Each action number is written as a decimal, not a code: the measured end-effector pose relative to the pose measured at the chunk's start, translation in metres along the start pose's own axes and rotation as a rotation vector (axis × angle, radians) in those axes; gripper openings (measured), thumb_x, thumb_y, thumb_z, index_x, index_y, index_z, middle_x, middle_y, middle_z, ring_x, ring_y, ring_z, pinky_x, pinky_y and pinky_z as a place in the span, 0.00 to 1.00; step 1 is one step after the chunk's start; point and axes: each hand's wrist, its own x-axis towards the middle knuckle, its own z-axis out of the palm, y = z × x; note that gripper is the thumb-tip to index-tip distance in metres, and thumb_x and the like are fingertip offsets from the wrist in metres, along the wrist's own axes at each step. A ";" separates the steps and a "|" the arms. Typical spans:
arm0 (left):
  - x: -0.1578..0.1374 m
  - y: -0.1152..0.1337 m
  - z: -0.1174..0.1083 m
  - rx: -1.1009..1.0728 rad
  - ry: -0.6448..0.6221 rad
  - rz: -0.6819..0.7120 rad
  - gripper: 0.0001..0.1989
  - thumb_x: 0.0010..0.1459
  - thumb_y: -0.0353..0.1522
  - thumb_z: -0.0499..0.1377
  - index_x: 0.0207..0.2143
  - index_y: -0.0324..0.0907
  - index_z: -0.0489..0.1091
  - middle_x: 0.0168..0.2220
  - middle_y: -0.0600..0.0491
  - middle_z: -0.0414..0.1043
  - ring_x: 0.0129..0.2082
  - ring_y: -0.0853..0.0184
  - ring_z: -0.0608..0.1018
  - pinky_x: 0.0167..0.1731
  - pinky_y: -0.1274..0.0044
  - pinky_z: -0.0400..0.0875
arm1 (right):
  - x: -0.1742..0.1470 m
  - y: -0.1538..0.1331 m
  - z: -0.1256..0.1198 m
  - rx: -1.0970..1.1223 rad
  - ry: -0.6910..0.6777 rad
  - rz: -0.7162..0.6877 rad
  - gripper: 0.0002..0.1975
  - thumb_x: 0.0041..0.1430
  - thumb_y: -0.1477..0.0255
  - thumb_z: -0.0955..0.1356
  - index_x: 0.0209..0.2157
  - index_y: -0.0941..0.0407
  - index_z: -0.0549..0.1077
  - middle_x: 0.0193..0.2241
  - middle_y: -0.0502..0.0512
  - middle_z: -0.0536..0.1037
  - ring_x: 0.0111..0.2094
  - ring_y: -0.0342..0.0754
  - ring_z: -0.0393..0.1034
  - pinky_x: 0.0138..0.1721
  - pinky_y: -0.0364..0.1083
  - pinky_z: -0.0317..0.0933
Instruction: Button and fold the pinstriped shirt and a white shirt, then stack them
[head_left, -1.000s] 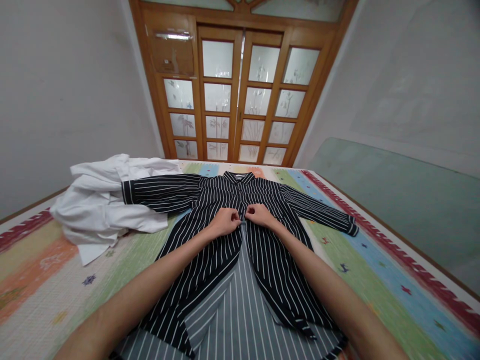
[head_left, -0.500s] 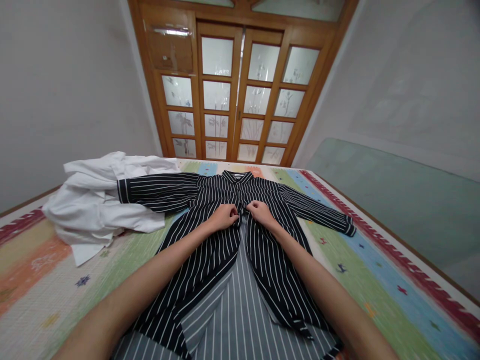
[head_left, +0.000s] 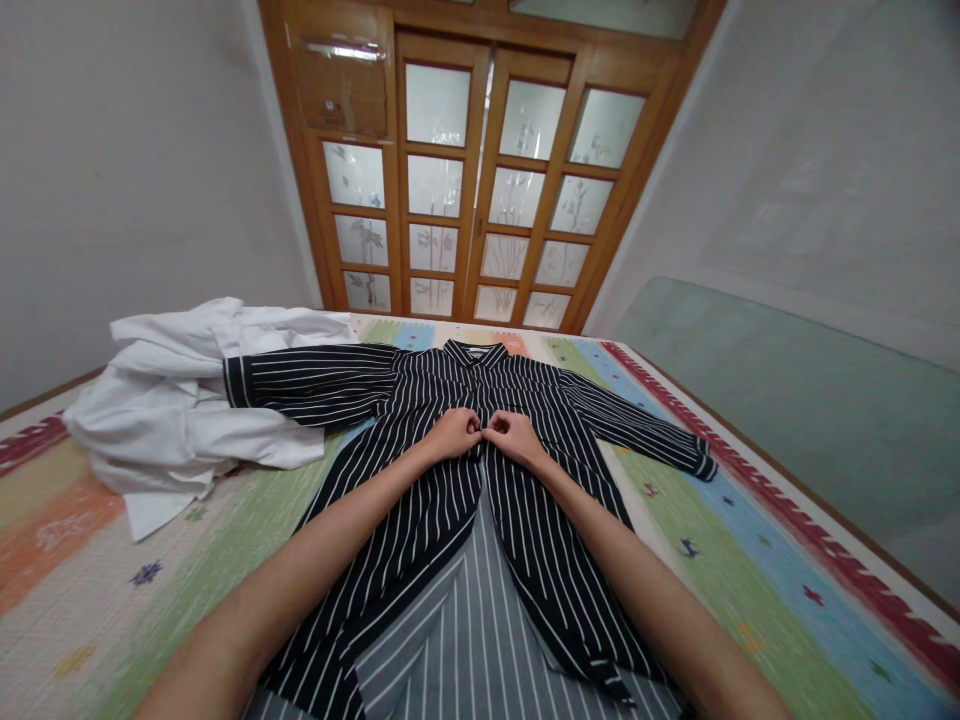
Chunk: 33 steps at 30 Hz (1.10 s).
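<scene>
Hands (head_left: 453, 433) (head_left: 516, 437) together, striped shirt (head_left: 517, 510) beneath, seemingly pinched

So the whole flat surface is under this bright striped cover (head_left: 750, 560), green, blue, orange and cream with little critter and star shapes, plus a jagged dark red band near both side edges. Black-and-white striped shirt (head_left: 442, 510) is laid out in the middle, collar at the far end, sleeves spread wide. Crumpled white cloth (head_left: 187, 410) sits over on the left, with one shirt cuff resting on it.
</scene>
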 end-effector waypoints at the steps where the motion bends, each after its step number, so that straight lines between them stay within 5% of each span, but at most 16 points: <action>1: -0.001 -0.001 0.000 -0.026 0.007 0.009 0.04 0.51 0.26 0.58 0.29 0.40 0.73 0.27 0.54 0.73 0.28 0.67 0.74 0.31 0.78 0.66 | -0.001 0.000 0.000 0.007 -0.007 -0.003 0.02 0.44 0.74 0.67 0.21 0.56 0.71 0.18 0.47 0.72 0.22 0.42 0.65 0.26 0.41 0.57; 16: -0.011 -0.007 0.007 -0.202 0.141 0.101 0.02 0.58 0.28 0.56 0.33 0.42 0.68 0.32 0.54 0.72 0.33 0.66 0.74 0.37 0.74 0.68 | 0.002 0.016 -0.001 0.247 -0.007 0.063 0.07 0.49 0.70 0.68 0.29 0.56 0.79 0.27 0.52 0.79 0.29 0.47 0.72 0.35 0.45 0.64; 33: -0.012 0.001 0.010 -0.444 0.178 -0.027 0.11 0.53 0.26 0.59 0.41 0.40 0.69 0.29 0.55 0.76 0.28 0.70 0.77 0.33 0.79 0.71 | 0.002 0.013 -0.002 0.267 -0.046 0.100 0.09 0.52 0.68 0.67 0.30 0.56 0.78 0.26 0.51 0.78 0.30 0.46 0.71 0.34 0.44 0.64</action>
